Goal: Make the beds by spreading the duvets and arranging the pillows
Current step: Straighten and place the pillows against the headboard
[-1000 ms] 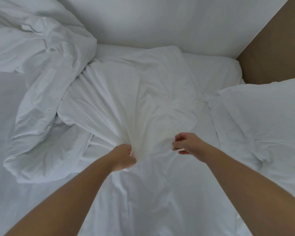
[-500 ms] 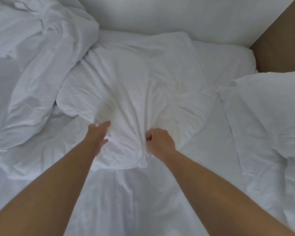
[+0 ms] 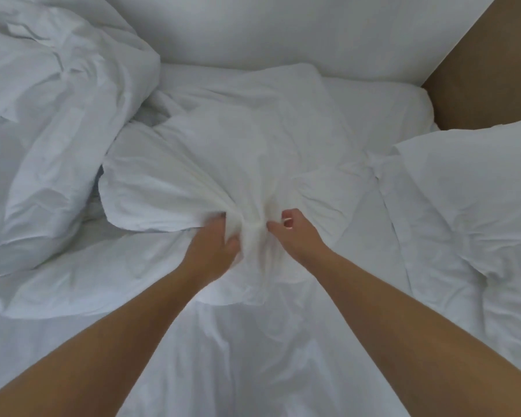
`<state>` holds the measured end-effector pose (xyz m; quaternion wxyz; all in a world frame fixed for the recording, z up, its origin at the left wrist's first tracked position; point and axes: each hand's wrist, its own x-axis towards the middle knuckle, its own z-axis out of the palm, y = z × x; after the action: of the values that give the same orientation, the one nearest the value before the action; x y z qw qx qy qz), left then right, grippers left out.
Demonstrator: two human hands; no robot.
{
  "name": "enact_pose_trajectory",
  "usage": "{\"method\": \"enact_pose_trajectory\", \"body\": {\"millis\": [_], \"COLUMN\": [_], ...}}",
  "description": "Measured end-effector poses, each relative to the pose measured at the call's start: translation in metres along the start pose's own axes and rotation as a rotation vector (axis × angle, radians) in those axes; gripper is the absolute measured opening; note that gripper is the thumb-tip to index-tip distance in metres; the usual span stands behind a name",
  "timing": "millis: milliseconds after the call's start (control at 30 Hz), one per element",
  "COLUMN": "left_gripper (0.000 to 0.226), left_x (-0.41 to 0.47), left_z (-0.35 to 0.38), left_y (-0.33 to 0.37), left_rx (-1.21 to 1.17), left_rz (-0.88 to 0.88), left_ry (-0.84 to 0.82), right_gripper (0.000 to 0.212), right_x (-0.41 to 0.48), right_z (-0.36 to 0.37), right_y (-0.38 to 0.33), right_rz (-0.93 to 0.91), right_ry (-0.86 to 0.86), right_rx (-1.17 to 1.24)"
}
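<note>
Left hand (image 3: 214,245) grips a bunch of the pillow (image 3: 238,164) at its near edge and the right hand (image 3: 295,233) seems to pinch it alongside, likely to tug it straight on the bed (image 3: 253,365), beside the duvet (image 3: 57,121) heaped on the left.

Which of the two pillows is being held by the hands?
The middle pillow: left hand and right hand grip its bunched near edge. The right pillow lies apart from both.

Duvet (image 3: 57,130) left (pillow (image 3: 469,224) right)
</note>
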<state>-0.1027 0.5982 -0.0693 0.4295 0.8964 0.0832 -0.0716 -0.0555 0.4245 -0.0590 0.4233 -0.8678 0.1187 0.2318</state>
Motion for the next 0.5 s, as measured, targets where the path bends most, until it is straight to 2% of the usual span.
{"method": "enact_pose_trajectory", "body": {"millis": [67,133,167,300,333,400,467,500], "left_gripper": [0.042,0.03,0.026,0.032,0.04,0.048,0.041,0.047], "left_x": [-0.029,-0.054,-0.061,-0.062,-0.06,-0.056,-0.041,-0.031], "left_z": [0.02,0.035,0.039,0.027,0.017,-0.007,-0.028,-0.037], "left_y": [0.015,0.026,0.026,0.021,0.016,0.003,-0.009,-0.012], "left_rx": [0.125,0.264,0.298,0.434,0.391,0.249,0.075,0.006], "left_rz": [0.2,0.283,0.274,0.199,0.155,0.056,-0.145,-0.285], "left_ry": [-0.191,-0.29,-0.311,-0.333,-0.277,0.044,0.348,0.41], "right_gripper": [0.066,0.079,0.077,0.04,0.036,0.029,0.026,0.025], "right_x": [0.001,0.0,-0.002,-0.011,-0.014,-0.016,-0.02,-0.022], "right_z": [-0.006,-0.018,-0.024,-0.044,-0.048,-0.056,-0.062,-0.064], "right_y": [-0.017,-0.022,-0.019,0.007,0.011,0.018,0.023,0.027], "right_rz": [0.107,0.216,0.223,0.157,0.161,0.182,0.209,0.222], "right_ry": [0.035,0.07,0.091,0.2,0.202,0.19,0.174,0.164], "right_rx": [0.136,0.231,0.198,-0.149,-0.177,-0.213,-0.253,-0.265]}}
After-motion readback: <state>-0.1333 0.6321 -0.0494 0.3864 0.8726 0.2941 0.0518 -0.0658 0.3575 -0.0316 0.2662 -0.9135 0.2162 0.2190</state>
